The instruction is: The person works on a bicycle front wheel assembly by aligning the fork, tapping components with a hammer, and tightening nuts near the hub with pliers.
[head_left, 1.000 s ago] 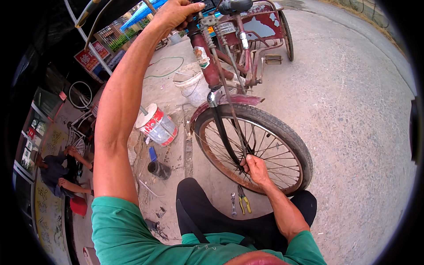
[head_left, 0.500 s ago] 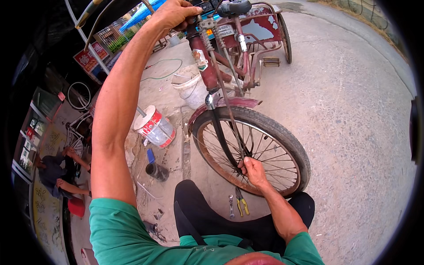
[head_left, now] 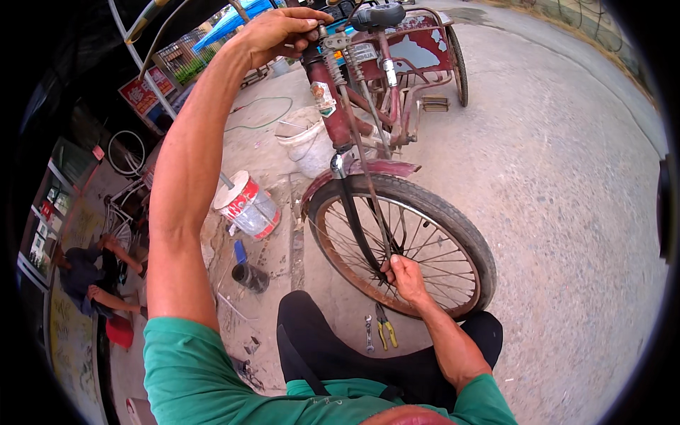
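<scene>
Tools: a silver steel spanner (head_left: 369, 333) and a pair of yellow-handled pliers (head_left: 386, 329) lie side by side on rough grey concrete (head_left: 567, 227) between black-clad knees (head_left: 300, 319), presumably for easy reach.
Right grip: the right hand (head_left: 409, 279) pinches the lower end of a thin, rusty metal rod (head_left: 373, 193) near the wheel's centre, seemingly to steady it.
Front wheel: the black-tyred, rust-rimmed spoked wheel (head_left: 459, 228) stands ahead of the knees, under a curved maroon mudguard (head_left: 397, 168).
Left grip: the left hand (head_left: 278, 32) reaches atop the maroon steering column (head_left: 336, 126), fingers bent, perhaps bracing it; whether they close on anything, I cannot tell.
Beyond: a round red-and-silver can (head_left: 248, 205), a grimy white bucket (head_left: 309, 150), a cargo box in flaking red paint (head_left: 428, 53).
</scene>
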`<control>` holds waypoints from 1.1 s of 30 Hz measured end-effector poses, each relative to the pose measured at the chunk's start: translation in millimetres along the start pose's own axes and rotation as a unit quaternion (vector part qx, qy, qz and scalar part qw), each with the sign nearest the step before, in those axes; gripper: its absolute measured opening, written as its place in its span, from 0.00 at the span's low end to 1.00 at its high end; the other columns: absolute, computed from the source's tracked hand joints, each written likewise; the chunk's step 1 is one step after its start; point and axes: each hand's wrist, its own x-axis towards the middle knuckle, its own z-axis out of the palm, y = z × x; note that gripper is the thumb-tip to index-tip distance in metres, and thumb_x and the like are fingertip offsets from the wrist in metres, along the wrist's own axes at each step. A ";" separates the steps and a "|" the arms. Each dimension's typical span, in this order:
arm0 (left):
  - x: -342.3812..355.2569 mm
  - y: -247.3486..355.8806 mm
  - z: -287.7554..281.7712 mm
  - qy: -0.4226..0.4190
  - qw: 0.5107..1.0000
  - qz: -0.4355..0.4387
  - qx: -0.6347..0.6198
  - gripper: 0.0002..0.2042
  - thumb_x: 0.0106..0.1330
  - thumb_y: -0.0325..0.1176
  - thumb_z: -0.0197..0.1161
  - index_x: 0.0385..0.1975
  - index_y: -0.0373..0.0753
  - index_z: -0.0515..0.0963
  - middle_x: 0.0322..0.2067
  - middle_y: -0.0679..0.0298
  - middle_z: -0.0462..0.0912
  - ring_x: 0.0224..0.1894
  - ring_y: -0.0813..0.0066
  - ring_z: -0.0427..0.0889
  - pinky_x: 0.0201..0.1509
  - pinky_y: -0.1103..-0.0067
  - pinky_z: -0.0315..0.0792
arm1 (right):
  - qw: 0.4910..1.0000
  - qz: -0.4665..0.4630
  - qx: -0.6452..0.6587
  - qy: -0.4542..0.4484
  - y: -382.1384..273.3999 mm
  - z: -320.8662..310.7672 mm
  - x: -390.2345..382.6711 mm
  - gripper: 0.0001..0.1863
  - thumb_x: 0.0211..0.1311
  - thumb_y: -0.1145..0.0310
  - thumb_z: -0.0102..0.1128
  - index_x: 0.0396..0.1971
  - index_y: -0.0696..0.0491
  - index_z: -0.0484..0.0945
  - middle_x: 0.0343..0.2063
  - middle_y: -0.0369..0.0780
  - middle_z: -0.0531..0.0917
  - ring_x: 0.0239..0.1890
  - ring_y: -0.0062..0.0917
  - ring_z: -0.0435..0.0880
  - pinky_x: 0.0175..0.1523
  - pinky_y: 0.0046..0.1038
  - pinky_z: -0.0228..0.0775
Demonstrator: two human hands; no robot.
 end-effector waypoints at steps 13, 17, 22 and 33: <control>6.0 -2.9 7.0 0.060 0.998 -0.014 -0.023 0.13 0.70 0.43 0.64 0.46 0.41 0.82 0.22 0.76 0.73 0.19 0.90 0.65 0.27 0.85 0.61 | 1.000 -0.001 -0.018 -0.003 -0.7 -3.1 0.5 0.28 0.75 0.45 0.45 0.30 0.56 0.80 0.18 0.29 0.73 0.20 0.12 0.68 0.25 0.17 0.60; 8.3 -5.4 7.1 0.120 0.992 -0.016 0.044 0.12 0.68 0.44 0.67 0.37 0.41 0.80 0.22 0.74 0.74 0.18 0.90 0.66 0.26 0.85 0.62 | 1.000 -0.002 -0.017 -0.004 -3.3 -2.4 -0.1 0.29 0.75 0.45 0.45 0.30 0.56 0.81 0.18 0.29 0.73 0.20 0.12 0.68 0.25 0.17 0.59; 9.0 -5.8 2.5 0.086 0.996 -0.013 -0.006 0.11 0.69 0.42 0.66 0.38 0.39 0.80 0.22 0.74 0.74 0.18 0.89 0.67 0.26 0.85 0.61 | 1.000 -0.003 -0.019 -0.003 -3.9 -2.4 0.0 0.29 0.75 0.45 0.45 0.30 0.57 0.81 0.18 0.29 0.73 0.19 0.12 0.67 0.24 0.17 0.59; 4.6 -9.4 3.6 0.035 0.997 0.005 -0.067 0.16 0.72 0.43 0.61 0.49 0.37 0.81 0.20 0.75 0.72 0.18 0.89 0.64 0.26 0.85 0.60 | 1.000 0.000 -0.017 -0.005 -0.9 -2.5 0.7 0.29 0.76 0.45 0.45 0.30 0.57 0.80 0.18 0.30 0.73 0.19 0.12 0.67 0.24 0.18 0.58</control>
